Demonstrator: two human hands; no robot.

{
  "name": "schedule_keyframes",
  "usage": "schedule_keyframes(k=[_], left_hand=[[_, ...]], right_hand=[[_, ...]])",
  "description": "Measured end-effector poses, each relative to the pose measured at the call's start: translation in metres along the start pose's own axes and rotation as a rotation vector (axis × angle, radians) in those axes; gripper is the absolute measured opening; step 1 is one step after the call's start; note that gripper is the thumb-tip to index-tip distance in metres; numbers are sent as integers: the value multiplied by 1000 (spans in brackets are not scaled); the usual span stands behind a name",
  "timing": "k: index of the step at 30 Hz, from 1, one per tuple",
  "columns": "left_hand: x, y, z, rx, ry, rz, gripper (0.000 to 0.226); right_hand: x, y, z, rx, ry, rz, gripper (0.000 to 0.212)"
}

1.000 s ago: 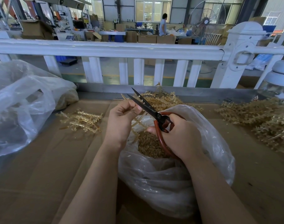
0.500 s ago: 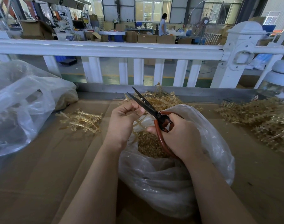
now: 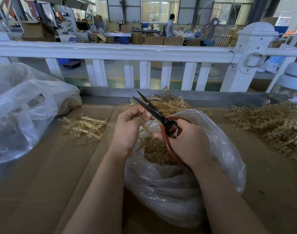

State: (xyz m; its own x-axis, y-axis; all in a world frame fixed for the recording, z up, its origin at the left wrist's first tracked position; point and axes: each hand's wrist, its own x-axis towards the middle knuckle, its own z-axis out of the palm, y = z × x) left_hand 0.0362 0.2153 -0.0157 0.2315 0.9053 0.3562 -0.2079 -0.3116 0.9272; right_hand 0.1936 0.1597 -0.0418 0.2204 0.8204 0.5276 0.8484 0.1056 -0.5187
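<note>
My right hand (image 3: 186, 141) grips black scissors (image 3: 151, 108) by their red-brown handles, blades slightly apart and pointing up-left. My left hand (image 3: 129, 124) pinches a thin amber plastic sprue strip (image 3: 145, 128) right beside the blades. Both hands hover over an open clear plastic bag (image 3: 212, 174) with small amber cut pieces (image 3: 156, 152) inside. The strip's upper end is hidden in my left fingers.
Amber sprue piles lie on the cardboard-covered table (image 3: 43, 191): a small one at left (image 3: 85, 125), one behind the bag (image 3: 169, 103), a large one at right (image 3: 276, 129). A big clear bag (image 3: 21, 112) sits far left. A white railing (image 3: 110, 49) borders the back.
My left hand has slid slightly right and up, bringing the strip closer to the scissor blades. The right hand and scissors have hardly moved.
</note>
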Motion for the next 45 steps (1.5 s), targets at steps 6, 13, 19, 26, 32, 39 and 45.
schedule_keyframes(k=[6,13,19,26,32,39,45], left_hand=[[1,0,3,56,-16,-10,7],[1,1,5,75,-3,-30,7],[0,3,5,45,0,-41,4],[0,2,5,28,13,-40,5],[0,-2,5,83,-2,-48,19],[0,-5,8,231,-25,28,23],[-3,-5,5,271,74,87,43]], right_hand=[[-1,2,1,-9,38,-9,65],[-1,2,1,26,34,-21,68],[0,3,2,18,40,-41,75],[1,2,2,61,27,-9,73],[4,0,1,388,52,140,40],[6,-1,3,581,-75,171,16],[8,-1,0,687,-28,297,10]])
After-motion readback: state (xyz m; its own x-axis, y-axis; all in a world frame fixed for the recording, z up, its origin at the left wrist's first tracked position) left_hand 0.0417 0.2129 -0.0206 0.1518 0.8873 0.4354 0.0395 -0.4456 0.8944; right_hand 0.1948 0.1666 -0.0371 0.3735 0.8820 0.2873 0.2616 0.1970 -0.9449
